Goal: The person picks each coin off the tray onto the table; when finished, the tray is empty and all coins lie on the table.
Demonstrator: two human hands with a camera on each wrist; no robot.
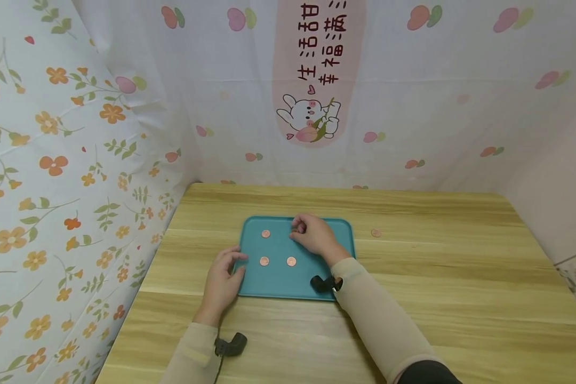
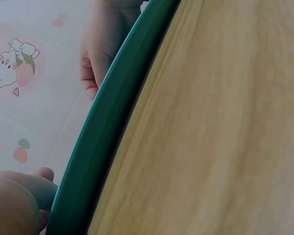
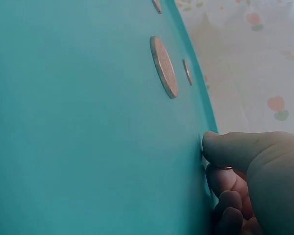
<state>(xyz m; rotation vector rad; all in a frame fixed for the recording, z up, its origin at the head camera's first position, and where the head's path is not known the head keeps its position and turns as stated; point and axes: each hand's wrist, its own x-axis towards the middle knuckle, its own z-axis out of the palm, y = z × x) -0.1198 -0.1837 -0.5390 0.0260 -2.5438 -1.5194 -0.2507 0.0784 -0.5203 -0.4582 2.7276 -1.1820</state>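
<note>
A shallow blue-green tray [image 1: 273,290] lies on the table, holding copper coins: one at its upper left [image 1: 266,233], another at its lower left [image 1: 264,261], and a third coin [image 1: 291,261] near its middle. My right hand [image 1: 313,234] is low over the tray's far part. Its thumb [image 3: 230,149] and curled fingers pinch a coin, of which only a thin copper edge [image 3: 227,168] shows; the rest is hidden. At the tray's left rim [image 2: 95,117], my left hand [image 1: 222,281] rests with relaxed fingers, thumb and fingertips reaching over the edge.
One more coin [image 1: 376,233] lies on the wooden table [image 1: 441,277], right of the tray. Printed cloth hangs behind the table [image 1: 221,106] and along its left side [image 1: 77,176]. A small black wrist camera [image 1: 231,345] sits on each sleeve.
</note>
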